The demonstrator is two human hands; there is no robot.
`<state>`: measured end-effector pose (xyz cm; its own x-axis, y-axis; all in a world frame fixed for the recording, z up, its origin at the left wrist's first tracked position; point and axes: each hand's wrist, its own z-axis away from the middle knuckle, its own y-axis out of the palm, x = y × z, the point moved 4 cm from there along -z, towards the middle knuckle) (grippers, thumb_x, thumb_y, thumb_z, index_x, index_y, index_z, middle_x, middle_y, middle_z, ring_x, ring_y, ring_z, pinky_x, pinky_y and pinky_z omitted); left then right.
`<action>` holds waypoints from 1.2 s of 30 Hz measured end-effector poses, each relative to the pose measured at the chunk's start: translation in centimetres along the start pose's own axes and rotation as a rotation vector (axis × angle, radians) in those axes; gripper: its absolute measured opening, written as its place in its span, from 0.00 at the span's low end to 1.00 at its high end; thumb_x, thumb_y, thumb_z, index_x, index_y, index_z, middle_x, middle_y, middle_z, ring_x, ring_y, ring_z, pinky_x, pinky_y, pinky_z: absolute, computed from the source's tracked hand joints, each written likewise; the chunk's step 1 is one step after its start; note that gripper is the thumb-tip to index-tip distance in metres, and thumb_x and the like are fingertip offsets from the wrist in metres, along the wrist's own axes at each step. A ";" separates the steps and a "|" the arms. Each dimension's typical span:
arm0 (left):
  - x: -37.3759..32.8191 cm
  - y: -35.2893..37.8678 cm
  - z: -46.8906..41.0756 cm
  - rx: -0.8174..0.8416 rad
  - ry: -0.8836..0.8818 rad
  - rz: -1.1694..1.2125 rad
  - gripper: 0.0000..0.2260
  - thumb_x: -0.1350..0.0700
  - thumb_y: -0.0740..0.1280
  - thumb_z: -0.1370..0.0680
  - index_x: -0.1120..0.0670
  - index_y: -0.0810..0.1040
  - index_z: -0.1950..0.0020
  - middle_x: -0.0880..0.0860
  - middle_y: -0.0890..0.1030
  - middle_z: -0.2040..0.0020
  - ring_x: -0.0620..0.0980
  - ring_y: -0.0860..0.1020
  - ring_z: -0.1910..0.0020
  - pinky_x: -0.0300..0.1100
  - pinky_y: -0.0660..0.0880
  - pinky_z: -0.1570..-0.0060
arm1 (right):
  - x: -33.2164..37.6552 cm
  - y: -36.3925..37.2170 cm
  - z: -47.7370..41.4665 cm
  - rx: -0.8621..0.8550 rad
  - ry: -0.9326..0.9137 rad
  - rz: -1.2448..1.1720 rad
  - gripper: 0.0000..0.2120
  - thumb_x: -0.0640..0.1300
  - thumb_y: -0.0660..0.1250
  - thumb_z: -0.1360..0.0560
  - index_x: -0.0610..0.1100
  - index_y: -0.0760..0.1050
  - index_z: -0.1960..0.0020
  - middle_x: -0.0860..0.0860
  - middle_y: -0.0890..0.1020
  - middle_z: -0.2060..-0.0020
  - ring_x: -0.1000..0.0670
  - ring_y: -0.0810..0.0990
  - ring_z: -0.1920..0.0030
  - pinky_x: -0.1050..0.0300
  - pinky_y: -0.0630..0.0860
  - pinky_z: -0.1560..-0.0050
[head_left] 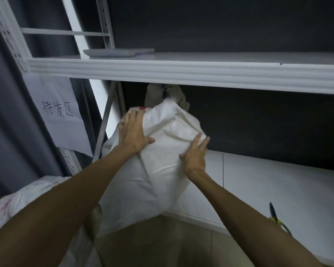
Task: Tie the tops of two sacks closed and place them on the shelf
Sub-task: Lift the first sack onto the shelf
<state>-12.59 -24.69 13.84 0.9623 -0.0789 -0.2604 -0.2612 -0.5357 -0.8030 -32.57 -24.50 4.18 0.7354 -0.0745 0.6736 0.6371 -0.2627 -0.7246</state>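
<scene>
Here, left grip (pixel 132 132) and right grip (pixel 196 154) press flat-fingered on the sack (pixel 158 180) at the front edge of the shelf (pixel 268 182).

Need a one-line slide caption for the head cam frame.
The left hand and right hand press a tied white woven sack at the white metal rack's lower shelf.

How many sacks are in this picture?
2. First sack at the lower shelf, under left hand and right hand; second sack bottom left, partly hidden. Others may be hidden.
</scene>
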 end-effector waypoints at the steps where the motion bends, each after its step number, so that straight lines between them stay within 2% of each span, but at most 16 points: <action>1: 0.7 0.1 -0.1 0.013 -0.024 -0.025 0.46 0.44 0.80 0.38 0.49 0.61 0.26 0.53 0.66 0.29 0.57 0.64 0.30 0.59 0.64 0.34 | -0.1 1.0 0.3 0.063 0.041 -0.087 0.51 0.49 0.70 0.24 0.45 0.32 0.22 0.40 0.34 0.23 0.37 0.54 0.23 0.48 0.69 0.32; 3: 2.1 0.4 0.0 0.033 -0.092 0.015 0.49 0.48 0.79 0.38 0.47 0.56 0.23 0.54 0.61 0.25 0.59 0.60 0.27 0.63 0.60 0.30 | 0.0 3.5 1.5 0.249 0.059 -0.215 0.54 0.56 0.70 0.26 0.44 0.30 0.23 0.38 0.36 0.23 0.37 0.57 0.24 0.48 0.63 0.29; 5: 3.3 0.8 0.1 0.052 -0.108 0.120 0.51 0.54 0.77 0.38 0.46 0.52 0.22 0.55 0.58 0.24 0.60 0.58 0.26 0.65 0.59 0.29 | 0.2 5.7 2.1 0.361 0.075 -0.304 0.59 0.62 0.71 0.29 0.47 0.27 0.24 0.38 0.36 0.23 0.37 0.54 0.24 0.47 0.58 0.27; 7: 4.3 0.8 0.3 0.050 -0.125 0.241 0.51 0.57 0.77 0.38 0.47 0.51 0.21 0.59 0.56 0.24 0.63 0.59 0.26 0.60 0.62 0.28 | 0.6 7.4 1.7 0.364 0.109 -0.341 0.62 0.63 0.73 0.32 0.50 0.25 0.25 0.38 0.34 0.24 0.36 0.51 0.23 0.45 0.56 0.26; 9: 5.1 0.8 0.6 0.057 -0.221 0.304 0.52 0.55 0.79 0.35 0.52 0.49 0.21 0.61 0.54 0.23 0.63 0.59 0.26 0.55 0.64 0.28 | 1.2 8.6 1.0 0.333 0.124 -0.327 0.64 0.59 0.76 0.33 0.50 0.24 0.25 0.37 0.34 0.24 0.34 0.50 0.23 0.44 0.55 0.25; 12: 5.4 1.7 1.2 0.081 -0.341 0.298 0.55 0.45 0.78 0.33 0.56 0.43 0.20 0.59 0.52 0.20 0.60 0.55 0.22 0.54 0.57 0.25 | 1.7 10.6 -0.6 0.299 0.120 -0.304 0.62 0.56 0.76 0.31 0.49 0.25 0.25 0.38 0.33 0.24 0.34 0.49 0.23 0.44 0.55 0.25; 14: 5.7 2.6 1.5 0.079 -0.356 0.268 0.61 0.40 0.78 0.35 0.57 0.38 0.21 0.58 0.47 0.19 0.58 0.50 0.21 0.54 0.51 0.23 | 2.3 12.3 -1.9 0.318 0.119 -0.300 0.59 0.56 0.74 0.29 0.48 0.26 0.24 0.38 0.33 0.24 0.34 0.48 0.23 0.44 0.55 0.25; 17: 7.4 3.6 0.9 0.111 -0.288 0.182 0.65 0.47 0.82 0.37 0.59 0.33 0.22 0.60 0.41 0.20 0.58 0.43 0.20 0.50 0.45 0.23 | 3.8 14.6 -3.6 0.335 0.118 -0.289 0.54 0.56 0.69 0.25 0.44 0.28 0.23 0.39 0.34 0.24 0.34 0.47 0.23 0.44 0.53 0.25; 19: 9.3 3.8 -0.1 0.077 -0.292 0.187 0.64 0.53 0.83 0.37 0.60 0.35 0.22 0.59 0.42 0.19 0.58 0.45 0.20 0.46 0.45 0.24 | 4.9 15.9 -4.8 0.338 0.081 -0.293 0.50 0.56 0.66 0.23 0.45 0.30 0.23 0.39 0.34 0.24 0.35 0.45 0.23 0.43 0.51 0.25; 21: 11.3 3.8 -1.0 0.032 -0.361 0.228 0.62 0.54 0.83 0.36 0.58 0.37 0.21 0.58 0.45 0.19 0.56 0.47 0.20 0.45 0.47 0.24 | 5.9 16.9 -6.2 0.354 0.017 -0.308 0.47 0.55 0.65 0.22 0.47 0.32 0.22 0.41 0.35 0.23 0.37 0.44 0.22 0.44 0.51 0.24; 26: 13.8 4.7 -1.7 0.014 -0.417 0.092 0.55 0.45 0.76 0.29 0.58 0.38 0.20 0.57 0.46 0.19 0.57 0.49 0.20 0.49 0.52 0.24 | 7.4 18.1 -10.3 0.400 -0.046 -0.373 0.45 0.52 0.67 0.23 0.45 0.38 0.21 0.44 0.44 0.21 0.44 0.51 0.22 0.55 0.53 0.26; 29: 13.9 5.3 -1.9 -0.001 -0.377 0.068 0.52 0.45 0.73 0.26 0.59 0.38 0.21 0.60 0.46 0.19 0.58 0.48 0.20 0.48 0.50 0.24 | 7.4 18.9 -10.2 0.443 -0.008 -0.423 0.48 0.58 0.69 0.26 0.48 0.39 0.20 0.49 0.47 0.21 0.44 0.55 0.23 0.51 0.56 0.26; 31: 13.6 5.6 -2.2 -0.019 -0.357 0.097 0.50 0.46 0.73 0.25 0.60 0.38 0.21 0.62 0.45 0.20 0.59 0.48 0.20 0.48 0.47 0.23 | 6.6 18.7 -8.8 0.497 0.018 -0.469 0.49 0.66 0.65 0.27 0.50 0.39 0.20 0.51 0.47 0.21 0.44 0.54 0.23 0.49 0.56 0.26; 32: 13.6 5.7 -2.3 -0.024 -0.355 0.113 0.50 0.47 0.73 0.25 0.60 0.39 0.21 0.62 0.46 0.20 0.59 0.48 0.20 0.48 0.47 0.23 | 6.0 18.6 -7.8 0.533 0.025 -0.490 0.51 0.71 0.63 0.30 0.50 0.39 0.21 0.51 0.47 0.21 0.45 0.53 0.22 0.48 0.55 0.25; 34: 13.9 6.0 -2.2 -0.052 -0.341 0.121 0.50 0.46 0.74 0.26 0.61 0.40 0.20 0.62 0.47 0.20 0.59 0.49 0.20 0.48 0.48 0.23 | 4.4 19.0 -5.4 0.590 -0.006 -0.415 0.63 0.79 0.64 0.42 0.51 0.37 0.21 0.51 0.46 0.21 0.45 0.50 0.22 0.44 0.53 0.24; 36: 13.7 6.1 -1.9 -0.082 -0.325 0.096 0.50 0.45 0.74 0.26 0.61 0.42 0.20 0.62 0.49 0.20 0.59 0.51 0.21 0.48 0.49 0.23 | 3.1 20.1 -3.2 0.629 -0.075 -0.190 0.70 0.77 0.70 0.46 0.52 0.31 0.23 0.49 0.40 0.21 0.43 0.43 0.22 0.40 0.50 0.24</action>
<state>-0.81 -30.64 6.41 0.8553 0.1326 -0.5009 -0.3300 -0.6059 -0.7239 -18.27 -33.07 -7.84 0.5966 -0.0089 0.8025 0.7539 0.3488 -0.5567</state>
